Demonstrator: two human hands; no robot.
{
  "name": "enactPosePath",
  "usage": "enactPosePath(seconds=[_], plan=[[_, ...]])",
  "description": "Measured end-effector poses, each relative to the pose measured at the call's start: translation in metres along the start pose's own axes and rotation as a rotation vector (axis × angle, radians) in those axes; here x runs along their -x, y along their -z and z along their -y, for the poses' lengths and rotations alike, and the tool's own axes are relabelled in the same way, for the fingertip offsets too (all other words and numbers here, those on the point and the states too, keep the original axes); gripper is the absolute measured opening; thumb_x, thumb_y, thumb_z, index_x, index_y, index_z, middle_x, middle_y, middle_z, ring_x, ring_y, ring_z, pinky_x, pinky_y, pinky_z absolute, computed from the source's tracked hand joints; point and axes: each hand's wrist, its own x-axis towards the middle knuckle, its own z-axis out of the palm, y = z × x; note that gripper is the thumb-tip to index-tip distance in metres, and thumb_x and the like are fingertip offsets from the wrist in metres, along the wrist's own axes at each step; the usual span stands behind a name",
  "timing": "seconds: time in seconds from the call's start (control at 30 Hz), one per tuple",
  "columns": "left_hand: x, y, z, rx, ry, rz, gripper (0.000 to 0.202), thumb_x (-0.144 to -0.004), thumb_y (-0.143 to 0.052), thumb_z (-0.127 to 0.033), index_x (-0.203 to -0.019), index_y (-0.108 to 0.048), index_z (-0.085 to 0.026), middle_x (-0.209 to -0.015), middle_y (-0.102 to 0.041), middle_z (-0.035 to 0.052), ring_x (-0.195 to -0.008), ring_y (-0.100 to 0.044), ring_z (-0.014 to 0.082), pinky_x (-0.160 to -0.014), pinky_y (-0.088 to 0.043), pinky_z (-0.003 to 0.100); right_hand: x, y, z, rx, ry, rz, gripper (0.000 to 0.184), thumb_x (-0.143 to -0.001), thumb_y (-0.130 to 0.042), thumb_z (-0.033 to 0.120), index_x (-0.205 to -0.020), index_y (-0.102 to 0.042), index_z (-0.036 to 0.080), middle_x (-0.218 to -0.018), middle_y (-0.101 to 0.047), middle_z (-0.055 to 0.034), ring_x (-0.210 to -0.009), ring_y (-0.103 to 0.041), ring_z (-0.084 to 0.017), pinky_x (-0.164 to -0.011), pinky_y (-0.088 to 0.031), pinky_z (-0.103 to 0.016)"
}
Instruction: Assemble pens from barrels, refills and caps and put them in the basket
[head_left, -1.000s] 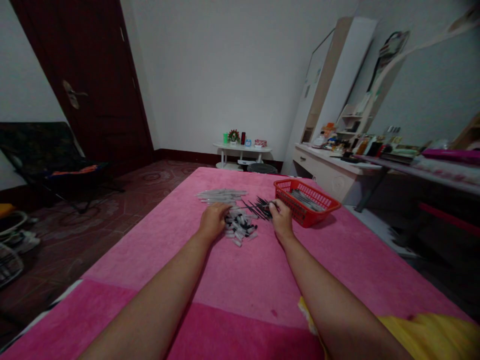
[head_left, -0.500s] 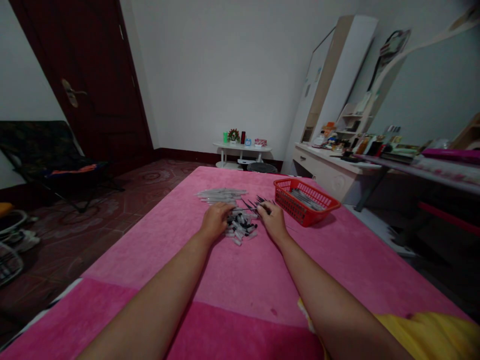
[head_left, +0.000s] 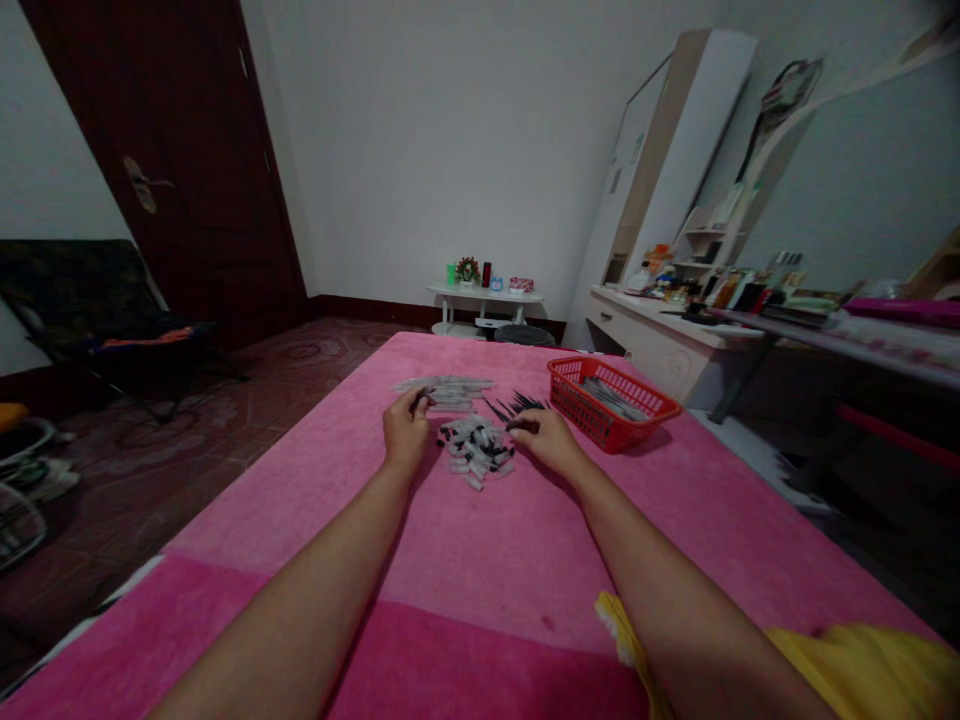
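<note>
On the pink cloth [head_left: 465, 560] lie three heaps: clear pen barrels [head_left: 450, 388] at the back, small pen caps [head_left: 477, 450] in the middle, and thin black refills [head_left: 516, 404] to their right. My left hand [head_left: 403, 430] reaches to the near end of the barrels, its fingers curled on one of them. At the right edge of the cap heap my right hand [head_left: 541, 436] rests with the fingers pinched together; what they hold is too small to make out.
A red basket [head_left: 609, 398] with finished pens stands right of the heaps. A desk crowded with bottles [head_left: 675, 320] runs along the right. A small white table [head_left: 484, 296] is by the far wall, a dark chair [head_left: 97, 320] and door at the left.
My left hand moved from the cap heap up and left to the barrels. My right hand slid left from the basket's edge, over the refills, to the cap heap.
</note>
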Motion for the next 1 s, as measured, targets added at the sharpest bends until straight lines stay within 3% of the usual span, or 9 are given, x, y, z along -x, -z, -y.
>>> enactPosePath(seconds=[0.13, 0.3, 0.47, 0.63, 0.73, 0.87, 1.0], plan=[[0.001, -0.001, -0.001, -0.005, -0.007, 0.018, 0.029, -0.080, -0.050, -0.018, -0.102, -0.068, -0.014, -0.086, -0.072, 0.0057, -0.083, -0.067, 0.0186, -0.083, -0.052, 0.033, 0.004, 0.002, -0.008, -0.006, -0.016, 0.207, 0.018, -0.065, -0.064, 0.012, -0.079, -0.074, 0.017, -0.077, -0.072, -0.0027, -0.074, -0.064, -0.017, -0.069, -0.046, -0.026], [0.003, -0.003, 0.001, -0.082, -0.070, 0.060, 0.029, -0.081, -0.050, -0.018, -0.103, -0.068, -0.016, -0.088, -0.072, 0.0062, -0.083, -0.066, 0.0193, -0.082, -0.052, 0.033, 0.005, 0.003, -0.005, 0.026, -0.069, 0.268, 0.025, -0.061, -0.065, 0.008, -0.083, -0.074, 0.016, -0.077, -0.072, -0.0015, -0.071, -0.063, -0.016, -0.065, -0.044, -0.024], [0.008, -0.005, -0.002, -0.199, -0.179, 0.214, 0.030, -0.081, -0.050, -0.014, -0.104, -0.069, -0.017, -0.094, -0.072, 0.0075, -0.091, -0.065, 0.0204, -0.086, -0.051, 0.035, 0.006, 0.001, -0.002, 0.169, -0.043, 0.216, 0.022, -0.063, -0.068, 0.010, -0.082, -0.074, 0.018, -0.078, -0.071, -0.0021, -0.071, -0.061, -0.015, -0.063, -0.041, -0.023], [0.013, -0.005, -0.013, -0.292, -0.283, 0.361, 0.033, -0.081, -0.048, -0.011, -0.107, -0.068, -0.018, -0.097, -0.071, 0.0069, -0.095, -0.064, 0.0208, -0.087, -0.049, 0.035, 0.007, 0.000, -0.002, 0.132, 0.015, 0.120, 0.010, -0.067, -0.067, 0.017, -0.074, -0.072, 0.019, -0.076, -0.071, -0.0024, -0.073, -0.061, -0.017, -0.066, -0.042, -0.026], [0.013, -0.005, -0.017, -0.302, -0.320, 0.385, 0.032, -0.082, -0.049, -0.011, -0.107, -0.067, -0.019, -0.099, -0.071, 0.0066, -0.097, -0.063, 0.0208, -0.087, -0.050, 0.035, 0.004, -0.004, -0.001, -0.031, -0.041, 0.011, 0.012, -0.068, -0.062, 0.018, -0.076, -0.070, 0.017, -0.070, -0.069, -0.0019, -0.064, -0.059, -0.016, -0.062, -0.044, -0.027], [0.015, -0.005, -0.019, -0.315, -0.357, 0.405, 0.029, -0.083, -0.051, -0.012, -0.106, -0.067, -0.020, -0.100, -0.071, 0.0073, -0.097, -0.063, 0.0214, -0.086, -0.049, 0.035, 0.001, -0.011, 0.007, -0.336, -0.092, -0.101, 0.024, -0.068, -0.060, 0.025, -0.088, -0.070, 0.016, -0.077, -0.070, -0.0031, -0.062, -0.060, -0.016, -0.056, -0.046, -0.027], [0.016, -0.007, -0.020, -0.329, -0.413, 0.449, 0.030, -0.083, -0.050, -0.011, -0.107, -0.066, -0.018, -0.100, -0.070, 0.0091, -0.095, -0.062, 0.0225, -0.085, -0.049, 0.036, 0.002, -0.019, 0.017, -0.586, -0.198, -0.117, 0.021, -0.066, -0.064, 0.032, -0.080, -0.067, 0.016, -0.068, -0.067, -0.0029, -0.053, -0.060, -0.017, -0.050, -0.046, -0.028]])
